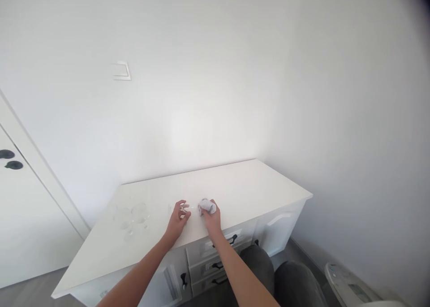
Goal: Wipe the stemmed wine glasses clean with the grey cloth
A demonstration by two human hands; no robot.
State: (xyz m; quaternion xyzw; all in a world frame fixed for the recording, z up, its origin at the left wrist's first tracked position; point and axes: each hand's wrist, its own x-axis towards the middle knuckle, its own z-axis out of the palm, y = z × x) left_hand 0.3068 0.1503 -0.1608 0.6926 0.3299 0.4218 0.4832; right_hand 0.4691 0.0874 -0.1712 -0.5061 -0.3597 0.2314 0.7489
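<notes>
My left hand (178, 217) is over the front part of the white cabinet top (231, 181), its fingers and thumb curled around a clear glass (183, 208). That glass is see-through and faint against the white surface, so its full shape cannot be made out. A short gap to the right, my right hand (212, 217) is closed on a crumpled pale grey cloth (207, 205). Whether the cloth touches the glass is unclear. Several clear glasses (139, 212) stand on the left part of the top, barely visible against the white.
Below the top are drawers and doors with black handles (217, 265). My knees (257, 264) are close to the cabinet front. A white appliance (351, 284) stands at lower right. Behind are a white wall with a switch (121, 70) and, on the left, a door (20, 217).
</notes>
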